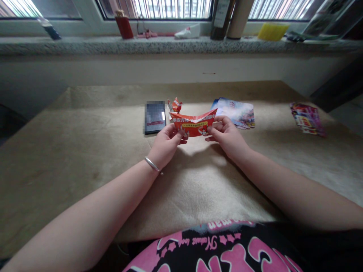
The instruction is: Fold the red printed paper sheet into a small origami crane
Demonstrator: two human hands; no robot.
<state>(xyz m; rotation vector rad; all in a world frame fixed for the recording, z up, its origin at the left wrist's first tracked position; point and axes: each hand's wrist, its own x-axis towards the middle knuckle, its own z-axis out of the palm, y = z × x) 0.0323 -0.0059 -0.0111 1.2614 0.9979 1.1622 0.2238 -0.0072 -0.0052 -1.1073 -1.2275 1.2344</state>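
Observation:
A red printed paper strip (194, 124) is held up over the beige table (85, 151) between both hands. My left hand (167, 143), with a silver bracelet at the wrist, pinches the strip's left end. My right hand (227, 134) pinches its right end, fingers curled round the edge. Just behind the strip sits a small folded red paper figure (176, 105). A phone (154, 117) lies flat to the left of the strip.
A stack of printed leaflets (238, 113) lies right of the hands, and a pink leaflet (307, 119) lies at the far right. The windowsill (170, 44) behind carries a red cup (124, 26), a yellow item (272, 31) and tubes.

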